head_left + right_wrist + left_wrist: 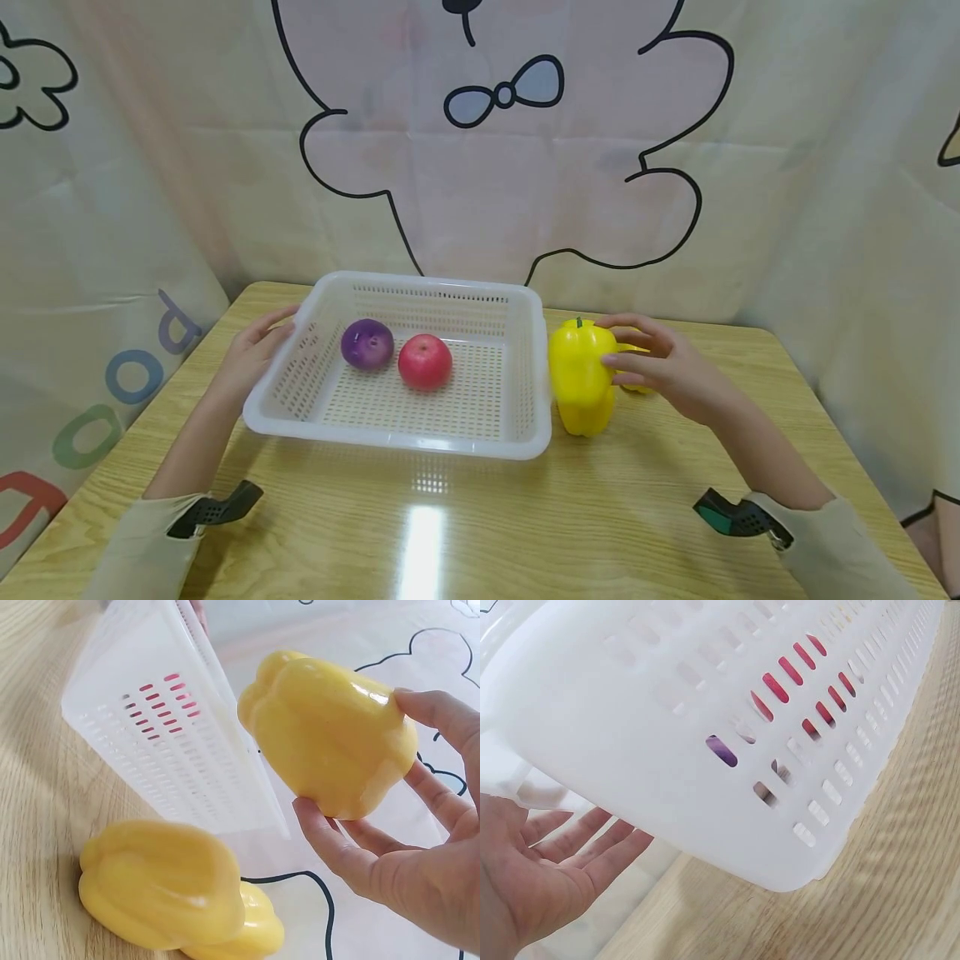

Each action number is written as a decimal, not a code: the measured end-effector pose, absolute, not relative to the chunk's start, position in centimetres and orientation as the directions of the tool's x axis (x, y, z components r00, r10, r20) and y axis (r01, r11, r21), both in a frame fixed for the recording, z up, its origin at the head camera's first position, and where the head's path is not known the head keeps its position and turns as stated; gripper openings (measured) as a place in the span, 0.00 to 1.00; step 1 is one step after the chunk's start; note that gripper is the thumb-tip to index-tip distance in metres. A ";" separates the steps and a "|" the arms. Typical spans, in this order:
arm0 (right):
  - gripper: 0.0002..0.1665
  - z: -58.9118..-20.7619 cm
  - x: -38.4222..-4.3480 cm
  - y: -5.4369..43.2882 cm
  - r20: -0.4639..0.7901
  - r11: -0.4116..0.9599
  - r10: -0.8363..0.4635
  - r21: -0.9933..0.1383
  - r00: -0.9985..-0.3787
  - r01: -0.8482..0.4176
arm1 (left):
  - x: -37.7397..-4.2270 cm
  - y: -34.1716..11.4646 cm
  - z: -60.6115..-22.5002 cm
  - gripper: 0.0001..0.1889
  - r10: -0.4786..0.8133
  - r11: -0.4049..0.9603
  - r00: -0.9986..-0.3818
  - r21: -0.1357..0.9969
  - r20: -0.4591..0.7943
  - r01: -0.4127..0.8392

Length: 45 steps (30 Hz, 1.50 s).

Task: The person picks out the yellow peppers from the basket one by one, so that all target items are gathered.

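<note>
My right hand (660,367) holds a glossy yellow bell pepper (330,735) between thumb and fingertips, its green stem up in the head view. It is raised beside the right wall of a white plastic basket (405,442). Beneath it, a second yellow bell pepper (161,885) lies on the table, with another yellow pepper (259,930) partly hidden behind. My left hand (258,350) is at the basket's left end, its lightly bent fingers (611,855) against the outside below the rim. Inside the basket sit a round purple onion-like vegetable (367,344) and a round red apple-like fruit (425,362).
The wooden table (480,533) runs back to a cloth backdrop (480,200) printed with a cartoon figure. Cloth also hangs at the left and right sides. A dark strap (217,508) sits at the left sleeve, another strap (742,517) at the right.
</note>
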State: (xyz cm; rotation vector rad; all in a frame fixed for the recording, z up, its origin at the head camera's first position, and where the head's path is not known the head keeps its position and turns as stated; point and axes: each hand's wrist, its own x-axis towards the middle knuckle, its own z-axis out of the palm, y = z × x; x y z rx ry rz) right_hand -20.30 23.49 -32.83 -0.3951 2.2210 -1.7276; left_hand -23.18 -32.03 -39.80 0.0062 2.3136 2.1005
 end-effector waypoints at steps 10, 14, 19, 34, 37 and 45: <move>0.22 -33.6 -19.9 25.4 -0.050 0.235 -0.369 -0.971 -0.928 -0.041 | -23.1 -31.9 -39.8 0.19 0.028 0.052 -1.000 0.999 0.007 0.008; 0.22 -33.9 -19.7 26.2 -0.037 0.225 -0.366 -0.973 -0.930 -0.049 | -23.1 -32.0 -39.8 0.19 0.028 0.055 -1.000 0.998 0.006 0.008; 0.23 -34.4 -19.5 27.1 -0.024 0.199 -0.361 -0.979 -0.932 -0.052 | -23.1 -32.0 -39.8 0.20 0.024 0.084 -1.000 0.996 0.006 0.008; 0.24 -35.7 -19.0 29.8 0.014 0.163 -0.345 -0.984 -0.938 -0.074 | -23.1 -32.0 -39.7 0.21 0.035 0.057 -0.999 0.998 0.012 0.014; 0.24 -36.0 -18.9 30.4 0.027 0.141 -0.346 -0.987 -0.938 -0.081 | -23.1 -32.0 -39.8 0.22 0.032 0.065 -0.999 0.998 0.008 0.010; 0.25 -36.9 -18.6 31.7 0.049 0.110 -0.329 -0.990 -0.943 -0.089 | -23.2 -32.0 -39.7 0.27 0.017 0.111 -1.000 0.994 -0.011 -0.009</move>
